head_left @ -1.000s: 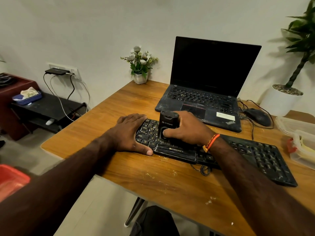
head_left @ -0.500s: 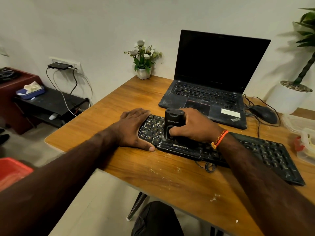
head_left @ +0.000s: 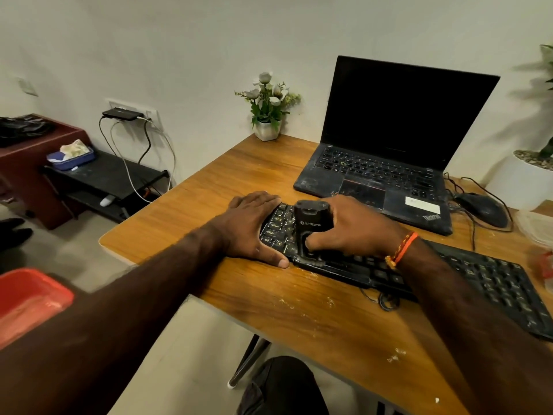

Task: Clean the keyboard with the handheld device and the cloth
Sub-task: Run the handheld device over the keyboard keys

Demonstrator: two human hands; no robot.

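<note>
- Gripping the black handheld device (head_left: pixel 312 226) at the centre of the frame, the right hand (head_left: pixel 356 227) wraps around it from the right, thumb pressed on its lower front.
- The device stands upright on the left part of the black keyboard (head_left: pixel 449 280), which runs from the centre toward the lower right of the frame across the wooden worktop (head_left: pixel 299 319).
- The left hand (head_left: pixel 254 227) lies flat, palm down, over the keyboard's left end, fingers spread on the keys and thumb along the near edge; it presses rather than grasps, just left of the device.
- An orange thread bracelet (head_left: pixel 402 248) circles the right wrist.
- An open laptop (head_left: pixel 386 163) sits behind the hands, upper right of centre, with a mouse (head_left: pixel 481 208) to its right.
- Pale crumbs (head_left: pixel 395 354) dot the worktop in the lower part.
</note>
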